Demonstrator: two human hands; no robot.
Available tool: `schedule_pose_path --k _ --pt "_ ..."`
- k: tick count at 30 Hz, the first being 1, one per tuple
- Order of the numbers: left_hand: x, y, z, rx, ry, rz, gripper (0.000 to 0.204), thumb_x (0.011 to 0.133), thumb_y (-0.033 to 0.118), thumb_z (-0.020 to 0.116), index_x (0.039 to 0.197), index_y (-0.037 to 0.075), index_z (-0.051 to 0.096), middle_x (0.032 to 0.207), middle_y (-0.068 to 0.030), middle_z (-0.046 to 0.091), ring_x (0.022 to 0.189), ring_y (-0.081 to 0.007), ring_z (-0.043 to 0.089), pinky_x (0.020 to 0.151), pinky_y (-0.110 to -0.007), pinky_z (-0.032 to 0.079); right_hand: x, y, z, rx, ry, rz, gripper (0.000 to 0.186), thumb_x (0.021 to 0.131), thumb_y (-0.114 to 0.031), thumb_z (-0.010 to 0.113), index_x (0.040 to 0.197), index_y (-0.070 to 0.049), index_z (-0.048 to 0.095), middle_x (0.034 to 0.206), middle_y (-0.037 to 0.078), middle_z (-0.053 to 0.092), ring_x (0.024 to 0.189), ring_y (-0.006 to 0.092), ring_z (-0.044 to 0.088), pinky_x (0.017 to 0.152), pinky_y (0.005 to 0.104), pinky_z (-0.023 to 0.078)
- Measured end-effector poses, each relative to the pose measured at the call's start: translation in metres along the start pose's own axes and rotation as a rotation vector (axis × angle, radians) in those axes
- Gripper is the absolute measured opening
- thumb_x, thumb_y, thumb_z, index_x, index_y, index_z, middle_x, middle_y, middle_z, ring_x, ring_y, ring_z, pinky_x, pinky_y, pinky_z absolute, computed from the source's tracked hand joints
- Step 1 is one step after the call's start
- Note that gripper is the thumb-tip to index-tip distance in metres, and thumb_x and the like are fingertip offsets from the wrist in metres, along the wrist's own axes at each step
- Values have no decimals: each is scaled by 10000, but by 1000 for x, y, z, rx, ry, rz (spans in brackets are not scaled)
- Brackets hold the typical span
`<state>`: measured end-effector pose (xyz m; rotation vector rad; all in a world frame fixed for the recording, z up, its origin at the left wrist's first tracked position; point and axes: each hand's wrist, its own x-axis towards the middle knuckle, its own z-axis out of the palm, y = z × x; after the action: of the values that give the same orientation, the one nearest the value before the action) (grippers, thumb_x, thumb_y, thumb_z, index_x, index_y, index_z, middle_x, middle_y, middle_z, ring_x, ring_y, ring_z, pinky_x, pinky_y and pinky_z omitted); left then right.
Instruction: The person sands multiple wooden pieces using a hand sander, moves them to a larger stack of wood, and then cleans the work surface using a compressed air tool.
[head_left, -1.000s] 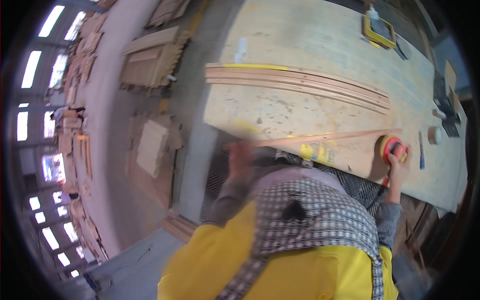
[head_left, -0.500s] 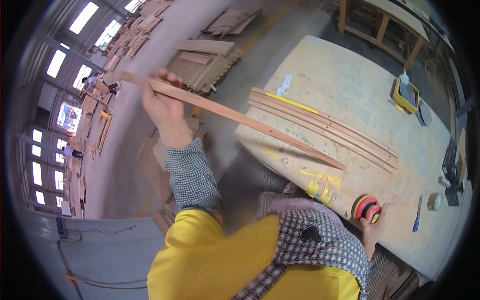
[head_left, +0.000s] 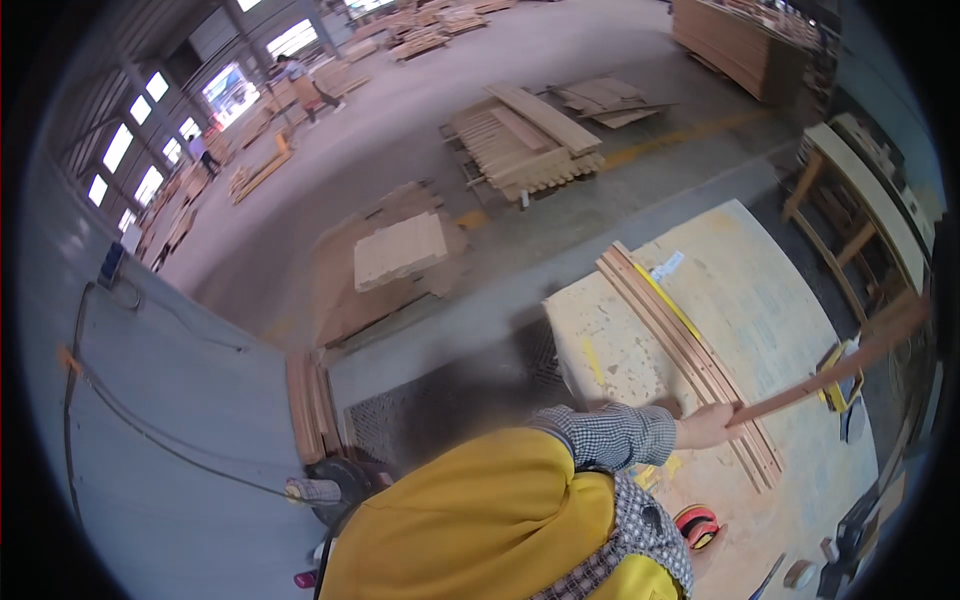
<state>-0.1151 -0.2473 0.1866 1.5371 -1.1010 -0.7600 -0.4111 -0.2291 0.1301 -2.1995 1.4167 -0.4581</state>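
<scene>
The person wears a yellow garment [head_left: 465, 510] under a checked apron [head_left: 625, 540]. Low in the view, the right hand [head_left: 714, 550] is at the red-and-black sander [head_left: 697, 524] on the bench [head_left: 765, 300]; it is partly hidden, so I cannot tell how far its fingers close. A narrow tool [head_left: 768, 578] and a round roll [head_left: 800, 573] lie to the right of it.

Farther out, the left hand [head_left: 708, 427] is closed around one end of a wooden strip [head_left: 790, 397], which slants out to the right above the bench, crossing in front of a yellow tray [head_left: 849, 389]. Beneath the left hand, more strips [head_left: 690, 362] lie side by side, with a thin yellow strip [head_left: 668, 300] along their far edge.

Beyond the bench, pale panels [head_left: 400, 250] and stacked boards [head_left: 525, 150] sit on the floor; farthest off, two people [head_left: 305, 85] stand among timber.
</scene>
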Motion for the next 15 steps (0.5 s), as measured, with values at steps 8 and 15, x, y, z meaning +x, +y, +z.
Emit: schedule_pose_path --k 8,15 --pt "-48 -6 -56 481 -134 -4 230 796 222 581 939 43 561 775 -175 627 773 -365 622 677 -461 472 25 16 14 -29 -22 70 913 599 -150 761 1407 -88 340 1361 189 438 1275 317 396 1061 384 314" --pt "-113 -77 -110 873 -436 -170 155 728 149 585 829 62 664 815 -139 664 811 -302 648 709 -414 502 27 1 21 -44 -41 130 925 592 -182 769 1406 -80 341 1330 187 466 1241 313 430 1043 380 336"
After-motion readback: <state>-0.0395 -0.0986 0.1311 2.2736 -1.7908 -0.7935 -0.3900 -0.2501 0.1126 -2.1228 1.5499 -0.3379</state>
